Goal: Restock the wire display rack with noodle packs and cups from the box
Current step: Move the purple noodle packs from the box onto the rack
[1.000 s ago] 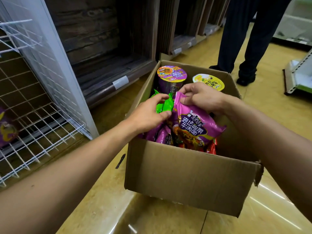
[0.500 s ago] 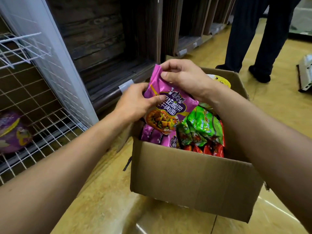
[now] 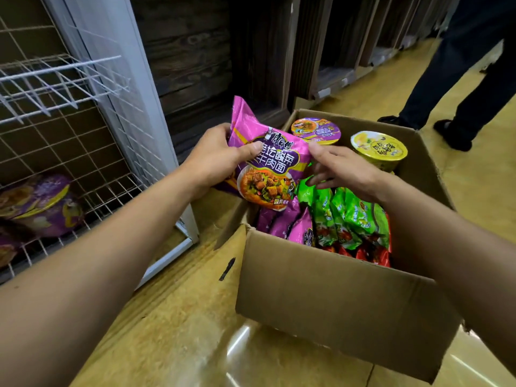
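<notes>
Your left hand (image 3: 215, 159) has the purple noodle pack (image 3: 272, 166) at the centre of the frame, raised above the upper-left corner of the box (image 3: 335, 303); its fingers are clamped on the pack's left edge, thumb across the printed face, the rest curled behind. Your right hand (image 3: 344, 171) sits just to the right, fingers apart and loose, thumb tip at the pack's right edge, the others spread above the green packs (image 3: 349, 216); it grips nothing that I can see.

The step in hand looks like carrying this pack to the wire rack (image 3: 92, 174) at the left of the frame; one hand is enough, so send the right one into the box for the next item. Hold the sealed edge rather than the middle; the wrapper looks slick, and the noodle block inside will likely crack if squeezed. Swing left and low, round the rack's white upright (image 3: 139, 107); a wrapper corner could snag on the wires.

Aim for the bottom shelf at lower left, where purple items (image 3: 39, 202) already lie, though I cannot tell packs from cups there; set yours beside them, face outward.

Most of the work is left, to my eye; purple, green and red packs (image 3: 365, 254) fill the box, with a purple cup (image 3: 315, 129) and a yellow cup (image 3: 378, 148) at its upper end.
</notes>
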Tool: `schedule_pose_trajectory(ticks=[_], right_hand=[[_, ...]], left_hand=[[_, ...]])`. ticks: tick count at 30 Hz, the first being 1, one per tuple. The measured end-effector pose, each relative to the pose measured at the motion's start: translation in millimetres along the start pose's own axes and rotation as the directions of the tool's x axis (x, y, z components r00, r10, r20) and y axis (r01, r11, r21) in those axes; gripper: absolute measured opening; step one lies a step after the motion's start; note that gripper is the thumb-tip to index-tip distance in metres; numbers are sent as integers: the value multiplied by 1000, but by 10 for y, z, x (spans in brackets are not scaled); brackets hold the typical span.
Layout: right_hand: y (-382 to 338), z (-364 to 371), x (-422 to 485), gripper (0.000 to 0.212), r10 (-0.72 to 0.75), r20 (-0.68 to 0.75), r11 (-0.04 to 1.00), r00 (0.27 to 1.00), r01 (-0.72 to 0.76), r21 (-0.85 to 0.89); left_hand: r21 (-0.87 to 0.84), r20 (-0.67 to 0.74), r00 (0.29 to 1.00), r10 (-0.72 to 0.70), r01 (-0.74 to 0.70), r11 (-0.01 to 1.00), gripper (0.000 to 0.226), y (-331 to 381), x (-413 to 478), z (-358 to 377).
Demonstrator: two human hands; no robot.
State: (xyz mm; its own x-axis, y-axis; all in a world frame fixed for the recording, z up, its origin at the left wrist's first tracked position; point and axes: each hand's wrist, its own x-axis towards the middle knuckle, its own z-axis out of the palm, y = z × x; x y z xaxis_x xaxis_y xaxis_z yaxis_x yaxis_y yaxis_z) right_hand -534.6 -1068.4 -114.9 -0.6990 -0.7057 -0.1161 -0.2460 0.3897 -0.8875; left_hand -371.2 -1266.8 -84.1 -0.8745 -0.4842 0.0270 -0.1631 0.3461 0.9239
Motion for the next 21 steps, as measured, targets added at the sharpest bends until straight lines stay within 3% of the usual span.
schedule_pose_trajectory(ticks=[2, 4, 6, 17, 21], right_hand=[[105, -2, -20, 36, 111, 59, 993, 992, -109, -41], [224, 20, -64, 19, 207, 154, 946, 966, -157, -283], [325, 69, -87, 38, 276, 211, 872, 938, -152, -466], [407, 175, -62, 59, 236, 250, 841, 939, -68, -537], [442, 248, -71, 48, 282, 218, 718, 934, -55, -694]], left_hand=[[-76, -65, 997, -29, 24, 997, 50, -10, 15, -19], [-165, -139, 988, -70, 46, 985, 49, -31, 25, -66], [-223, -167, 979, -117, 78, 972, 47, -59, 33, -123], [-334, -152, 971, -184, 125, 934, 32, -103, 54, -199], [-330, -155, 970, -189, 129, 935, 29, -111, 57, -199]])
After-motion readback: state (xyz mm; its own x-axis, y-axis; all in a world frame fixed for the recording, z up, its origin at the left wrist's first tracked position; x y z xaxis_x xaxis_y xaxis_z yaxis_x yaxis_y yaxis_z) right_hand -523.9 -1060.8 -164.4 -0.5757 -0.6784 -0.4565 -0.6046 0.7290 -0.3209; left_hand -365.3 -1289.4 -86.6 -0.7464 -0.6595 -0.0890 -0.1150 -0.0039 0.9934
